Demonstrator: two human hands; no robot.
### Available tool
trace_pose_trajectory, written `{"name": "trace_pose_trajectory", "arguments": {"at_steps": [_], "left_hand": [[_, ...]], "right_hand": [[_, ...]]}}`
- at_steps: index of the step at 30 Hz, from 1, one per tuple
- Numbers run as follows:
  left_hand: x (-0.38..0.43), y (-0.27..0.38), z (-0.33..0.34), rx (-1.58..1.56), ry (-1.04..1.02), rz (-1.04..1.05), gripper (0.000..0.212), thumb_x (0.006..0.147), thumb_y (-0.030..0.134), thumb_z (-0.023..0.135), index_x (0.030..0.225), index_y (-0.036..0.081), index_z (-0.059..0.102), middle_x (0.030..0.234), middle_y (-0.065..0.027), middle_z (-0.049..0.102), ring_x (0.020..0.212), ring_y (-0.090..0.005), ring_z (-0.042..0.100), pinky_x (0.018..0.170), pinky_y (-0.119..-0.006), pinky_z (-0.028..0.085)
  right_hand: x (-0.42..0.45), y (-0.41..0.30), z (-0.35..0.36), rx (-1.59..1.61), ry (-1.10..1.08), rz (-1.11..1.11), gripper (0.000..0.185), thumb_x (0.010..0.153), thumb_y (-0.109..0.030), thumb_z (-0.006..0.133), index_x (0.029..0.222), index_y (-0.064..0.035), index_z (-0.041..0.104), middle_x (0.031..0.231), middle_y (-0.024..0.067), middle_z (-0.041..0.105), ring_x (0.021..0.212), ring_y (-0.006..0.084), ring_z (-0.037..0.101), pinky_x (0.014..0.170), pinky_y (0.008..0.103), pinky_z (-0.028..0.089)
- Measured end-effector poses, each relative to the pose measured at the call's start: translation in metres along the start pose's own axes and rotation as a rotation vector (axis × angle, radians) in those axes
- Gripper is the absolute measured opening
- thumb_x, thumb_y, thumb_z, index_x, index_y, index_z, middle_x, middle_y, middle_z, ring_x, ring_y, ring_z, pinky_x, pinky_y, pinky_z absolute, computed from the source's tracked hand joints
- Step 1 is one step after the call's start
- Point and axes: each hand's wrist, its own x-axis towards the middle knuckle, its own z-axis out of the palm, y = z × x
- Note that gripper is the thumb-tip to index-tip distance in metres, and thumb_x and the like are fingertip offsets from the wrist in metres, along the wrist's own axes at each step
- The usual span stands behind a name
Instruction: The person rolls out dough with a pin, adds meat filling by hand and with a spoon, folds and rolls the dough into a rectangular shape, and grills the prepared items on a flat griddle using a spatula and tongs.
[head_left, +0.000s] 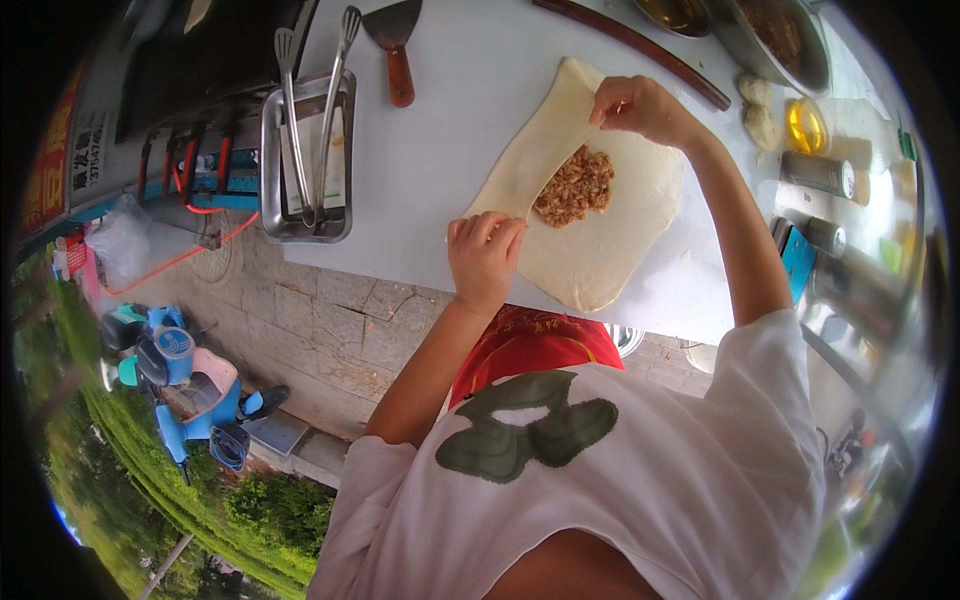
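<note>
A thin, wide sheet of dough lies on the pale worktop, its near corner by the table's front edge. Ground meat filling sits in a mound on its middle. My left hand pinches the left end of a dough flap, and my right hand pinches the flap's far end. The flap stretches between both hands and borders the filling along its left side; most of the filling is uncovered. Fingertips partly hide the pinched edges.
At the left are a metal tray with tongs and a scraper. A dark red wooden rod lies beyond the dough. Dough balls, a metal bowl of filling and a container of yellow oil stand at the right.
</note>
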Motion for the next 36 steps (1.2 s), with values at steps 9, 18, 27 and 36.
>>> {"name": "trace_pose_trajectory", "arguments": {"at_steps": [9,18,27,36], "left_hand": [[-0.062,0.061,0.033,-0.246,-0.291,0.103,0.014,0.087,0.015,0.076,0.098,0.012,0.067,0.099,-0.0052,0.063,0.093,-0.0261,0.061,0.086,-0.044,0.045],[-0.082,0.094,0.078,-0.044,-0.418,0.128,0.02,0.082,0.014,0.077,0.089,0.009,0.059,0.093,-0.0109,0.06,0.096,-0.0336,0.06,0.09,-0.047,0.046],[-0.058,0.082,0.055,-0.683,-0.487,-0.416,0.013,0.095,0.009,0.07,0.101,0.002,0.062,0.084,-0.0166,0.072,0.079,-0.0368,0.071,0.073,-0.046,0.056],[-0.035,0.092,0.053,-0.533,-0.51,-0.314,0.015,0.098,0.016,0.072,0.1,0.001,0.07,0.075,-0.0138,0.071,0.072,-0.0319,0.072,0.067,-0.042,0.055]], "right_hand": [[-0.113,0.048,0.0,-0.231,0.347,0.58,0.021,0.084,-0.014,0.084,0.1,-0.0026,0.077,0.093,0.0124,0.079,0.087,0.0216,0.077,0.08,0.0362,0.061],[-0.138,0.051,0.044,-0.194,0.415,1.02,0.022,0.083,-0.023,0.081,0.093,-0.0032,0.078,0.096,0.0179,0.079,0.09,0.034,0.077,0.084,0.0421,0.061],[-0.148,0.047,0.07,-0.294,0.57,0.886,0.025,0.087,-0.024,0.079,0.096,-0.0012,0.078,0.095,0.0168,0.079,0.085,0.0323,0.075,0.082,0.0419,0.06],[-0.161,0.049,0.069,-0.193,0.54,0.722,0.031,0.096,-0.026,0.074,0.102,0.0042,0.07,0.084,0.0139,0.075,0.072,0.0222,0.073,0.068,0.0366,0.059]]}}
